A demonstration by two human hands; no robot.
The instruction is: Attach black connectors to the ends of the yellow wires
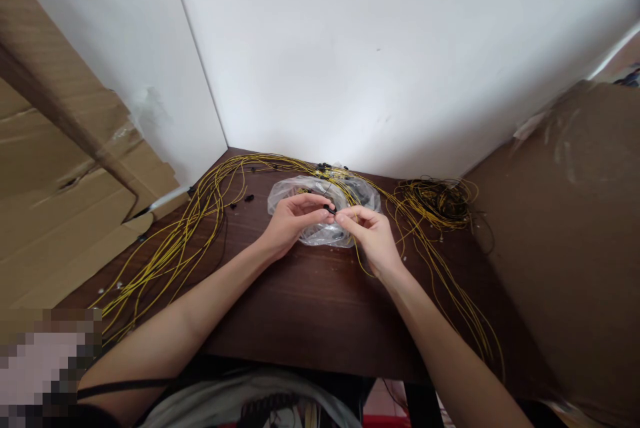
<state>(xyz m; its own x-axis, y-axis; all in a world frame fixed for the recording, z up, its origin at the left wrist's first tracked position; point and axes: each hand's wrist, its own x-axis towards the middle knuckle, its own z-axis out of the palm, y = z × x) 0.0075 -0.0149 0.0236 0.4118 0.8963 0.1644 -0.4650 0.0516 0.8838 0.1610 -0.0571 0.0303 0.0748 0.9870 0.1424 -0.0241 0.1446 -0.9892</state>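
Over the middle of a dark wooden table, my left hand (296, 220) pinches a small black connector (330, 209) between thumb and fingers. My right hand (369, 231) meets it from the right, its thumb and forefinger closed at the connector's right end, where a thin wire seems to enter; the exact grip is too small to tell. A yellow wire (358, 258) hangs below my right hand. Under and behind both hands lies a clear plastic bag (285, 189) with dark small parts in it.
Long yellow wires (213, 195) run along the table's back and down its left side; more (450, 295) trail down the right. A coiled yellow and black bundle (440, 203) lies at the back right. Small black pieces (249, 198) sit left of the bag. Cardboard (565, 215) and white panels enclose the table.
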